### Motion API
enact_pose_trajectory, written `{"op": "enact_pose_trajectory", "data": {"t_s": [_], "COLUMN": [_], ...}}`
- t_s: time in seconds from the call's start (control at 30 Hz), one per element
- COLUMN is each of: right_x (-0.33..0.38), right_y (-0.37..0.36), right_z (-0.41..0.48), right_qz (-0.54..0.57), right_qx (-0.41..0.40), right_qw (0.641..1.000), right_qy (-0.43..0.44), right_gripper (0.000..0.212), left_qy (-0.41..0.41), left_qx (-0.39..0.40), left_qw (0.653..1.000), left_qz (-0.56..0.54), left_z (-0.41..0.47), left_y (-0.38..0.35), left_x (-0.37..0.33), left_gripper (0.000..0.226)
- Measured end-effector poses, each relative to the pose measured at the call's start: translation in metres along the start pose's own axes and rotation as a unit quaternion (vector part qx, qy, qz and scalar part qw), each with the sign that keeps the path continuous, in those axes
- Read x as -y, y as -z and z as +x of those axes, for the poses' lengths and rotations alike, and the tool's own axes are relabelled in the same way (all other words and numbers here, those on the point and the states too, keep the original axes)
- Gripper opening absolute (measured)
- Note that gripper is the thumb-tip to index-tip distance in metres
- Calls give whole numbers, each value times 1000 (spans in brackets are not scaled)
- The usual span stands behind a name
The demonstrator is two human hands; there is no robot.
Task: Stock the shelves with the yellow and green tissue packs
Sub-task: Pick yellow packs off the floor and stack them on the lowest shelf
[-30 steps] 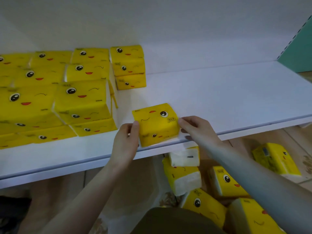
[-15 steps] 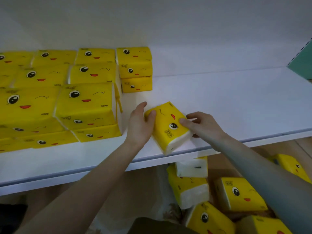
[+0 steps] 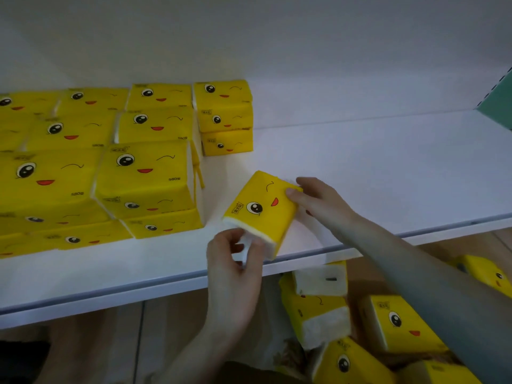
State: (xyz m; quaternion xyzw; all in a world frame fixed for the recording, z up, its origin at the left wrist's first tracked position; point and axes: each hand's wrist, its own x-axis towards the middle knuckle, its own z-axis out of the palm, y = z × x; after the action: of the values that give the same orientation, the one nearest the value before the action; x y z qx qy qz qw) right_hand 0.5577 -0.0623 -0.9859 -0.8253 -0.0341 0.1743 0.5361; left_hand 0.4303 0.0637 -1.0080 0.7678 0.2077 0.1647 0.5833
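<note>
At the near edge of the shelf (image 3: 360, 176), left hand (image 3: 235, 273): pinches the white near end of the held pack (image 3: 257, 209) between thumb and curled fingers, probably to swing that end round.
Right hand (image 3: 321, 203): holds the far right end of the same pack, fingers bent over its edge; seemingly there to steady it and nudge it leftward.
Held pack: yellow, printed face up, skewed to the rows, near end just at the shelf lip; flat on the shelf or slightly lifted, impossible to tell. Gripped at opposite ends, likely because soft wrapping sags and twists under a one-handed hold.
Gap: white shelf surface showing between the held pack and the stacked packs (image 3: 138, 173), near the front; judged to be the slot aimed for.
Stacked packs: left part of the shelf, several rows deep, layered, faces up, sides square to the front edge; squared so that rows sit tight and more fit.
Far stack (image 3: 224, 115): three high, close to the back wall (image 3: 304, 37), just right of the rows; looks like a new column begun from the far end.
Teal panel (image 3: 496, 106): far right, closing the shelf end.
Loose packs (image 3: 399, 322): below the shelf, near right, tumbled at all angles, within reach for later picks.
Green packs: none in view.
Progress: roughly midway, as a judgement; squaring needed before release, else a crooked row.
</note>
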Motion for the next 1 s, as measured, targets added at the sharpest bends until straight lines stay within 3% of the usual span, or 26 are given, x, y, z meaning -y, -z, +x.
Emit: {"op": "enact_pose_trajectory", "data": {"t_s": [0.17, 0.3, 0.47, 0.57, 0.67, 0.87, 1.0], "right_x": [-2, 10, 25, 29, 32, 30, 26], "right_y": [-9, -20, -40, -51, -63, -69, -55], "right_z": [12, 34, 63, 76, 85, 92, 81], "right_qz": [68, 81, 26, 18, 27, 62, 108], "right_qx": [-52, -71, -110, -119, -120, -107, -76], "right_qw": [996, 994, 993, 992, 992, 992, 991], "right_qy": [-7, 0, 23, 30, 35, 26, -7], "right_gripper": [22, 27, 34, 36, 36, 36, 50], "left_qy": [-30, -89, -103, -155, -121, -94, -97], "left_qx": [19, -12, -110, -104, -31, -51, -30], "left_qw": [999, 994, 970, 964, 986, 989, 993], "left_qz": [-21, 54, 192, 187, 111, 107, 62], "left_z": [38, 86, 112, 98, 103, 126, 113], "left_y": [-11, -21, -27, -31, -33, -30, -32], "left_x": [-9, -11, -12, 2, 9, 12, 6], "left_gripper": [22, 36, 61, 49, 36, 30, 25]}}
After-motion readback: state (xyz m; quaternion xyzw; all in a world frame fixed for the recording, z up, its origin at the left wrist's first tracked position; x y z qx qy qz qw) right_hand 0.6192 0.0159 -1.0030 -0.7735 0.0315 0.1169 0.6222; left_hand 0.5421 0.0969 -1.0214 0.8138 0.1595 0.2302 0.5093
